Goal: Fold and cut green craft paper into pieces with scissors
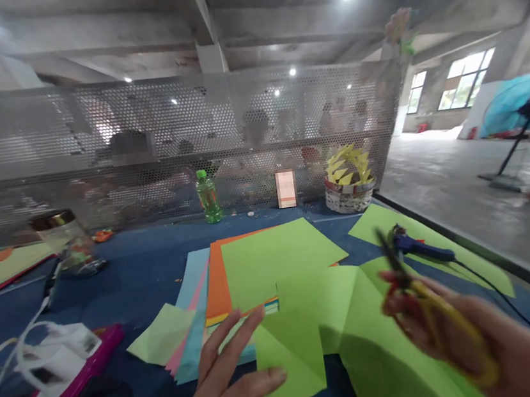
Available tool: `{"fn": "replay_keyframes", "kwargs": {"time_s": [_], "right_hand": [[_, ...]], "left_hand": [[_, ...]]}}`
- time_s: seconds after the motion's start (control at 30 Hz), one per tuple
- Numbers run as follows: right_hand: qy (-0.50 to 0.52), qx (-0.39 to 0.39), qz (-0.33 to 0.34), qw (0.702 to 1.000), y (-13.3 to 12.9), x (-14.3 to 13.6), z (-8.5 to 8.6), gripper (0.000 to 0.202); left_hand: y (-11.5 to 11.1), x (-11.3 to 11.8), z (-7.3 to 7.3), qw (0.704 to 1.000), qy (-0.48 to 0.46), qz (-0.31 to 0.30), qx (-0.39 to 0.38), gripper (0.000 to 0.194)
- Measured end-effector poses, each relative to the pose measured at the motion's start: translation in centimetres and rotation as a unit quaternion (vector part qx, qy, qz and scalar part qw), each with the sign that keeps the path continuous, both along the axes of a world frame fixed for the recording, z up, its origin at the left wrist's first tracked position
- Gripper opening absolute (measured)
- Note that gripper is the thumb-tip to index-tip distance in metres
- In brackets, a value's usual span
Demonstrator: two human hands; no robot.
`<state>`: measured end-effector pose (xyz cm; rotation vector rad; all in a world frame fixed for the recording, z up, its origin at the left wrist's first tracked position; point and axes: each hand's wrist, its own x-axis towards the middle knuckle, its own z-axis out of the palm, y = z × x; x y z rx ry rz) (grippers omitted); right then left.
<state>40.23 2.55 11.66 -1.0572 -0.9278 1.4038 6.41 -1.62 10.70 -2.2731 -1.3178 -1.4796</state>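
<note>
On our far left, coloured sheets [10, 265] lie near the jar [70, 242], and a magenta power strip [112, 346] with its white cables crowds that side. Blue tabletop [155, 247] shows between the jar and the green bottle [208, 199], giving us some room there. A small pale green sheet [161, 337] has one corner jutting left from the paper stack [214, 279], whose blue, pink, orange and green edges fan out. Our left hand [221, 390] is open, fingers spread over the stack's near edge and beside the slit green piece [290, 369]; we cannot tell whether it presses down. Right of that piece, a strip of tabletop parts it from the creased green sheet [384, 345], before us. The basket [350, 197] stands farther back by the perforated screen [245, 117]. Our right hand [487, 319], blurred, grips the scissors [427, 301] above the creased sheet, blades pointing away, tips near the glue gun [420, 247]. Past that, the table edge [447, 231] drops to open floor [435, 165].
</note>
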Motion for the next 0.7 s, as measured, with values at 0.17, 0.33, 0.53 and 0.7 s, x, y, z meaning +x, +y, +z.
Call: {"fn": "replay_keyframes", "kwargs": {"time_s": [0.17,0.33,0.53,0.7], "right_hand": [[0.048,-0.029,0.097,0.994,0.1,-8.9,1.8,0.064],[0.057,0.044,0.116,0.991,0.4,-11.1,0.2,0.067],[0.071,0.042,0.149,0.985,0.4,-12.0,-1.3,0.077],[0.021,0.002,0.206,0.978,0.7,-10.9,0.2,0.084]], "left_hand": [[0.7,1.1,-0.1,0.999,-0.046,-0.014,-0.021,0.039],[0.6,1.9,-0.3,0.997,-0.075,0.000,0.003,0.036],[-0.1,2.9,-1.0,0.990,-0.141,-0.011,-0.030,0.032],[1.1,0.5,-0.2,0.932,-0.295,-0.091,-0.190,0.049]]}}
